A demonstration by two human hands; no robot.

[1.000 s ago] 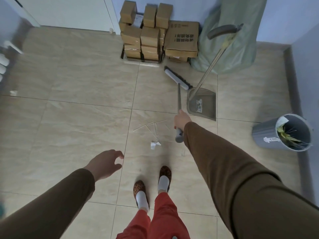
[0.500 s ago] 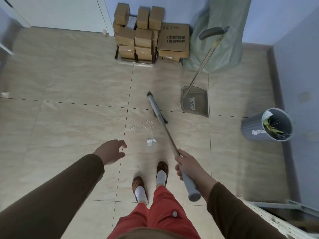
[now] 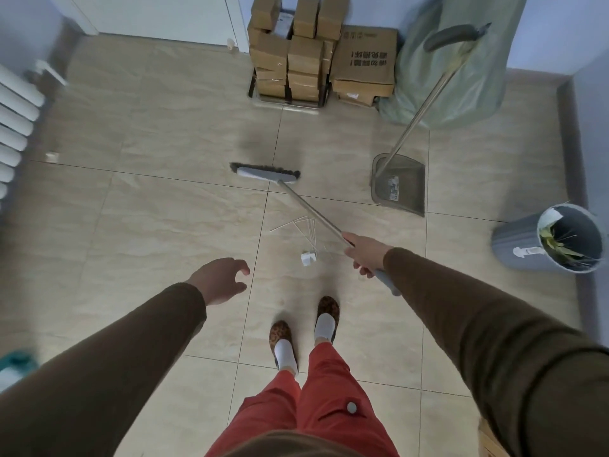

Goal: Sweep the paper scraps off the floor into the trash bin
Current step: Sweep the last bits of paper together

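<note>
My right hand [image 3: 365, 253] grips the broom's handle near its grey end. The broom head [image 3: 266, 173] hovers over the tiles, beyond the scraps and turned sideways. Thin paper strips [image 3: 301, 227] and a small white crumpled scrap [image 3: 308, 258] lie on the floor just ahead of my feet, under the handle. My left hand [image 3: 220, 280] hangs over the floor with fingers loosely curled, holding nothing. A grey dustpan [image 3: 400, 186] with a long handle stands to the right. The grey trash bin [image 3: 557, 242] lies tipped at far right, with yellow-green waste inside.
Stacked cardboard boxes [image 3: 316, 57] and a big green bag [image 3: 454, 61] fill the far wall. A white radiator [image 3: 14, 120] lines the left edge. One small scrap [image 3: 51, 156] lies near the radiator. A wall [image 3: 593, 133] runs close behind the bin.
The broom head swung left and turned sideways, beyond the scraps. My right hand moved forward and up with the handle. My left hand stayed where it was.
</note>
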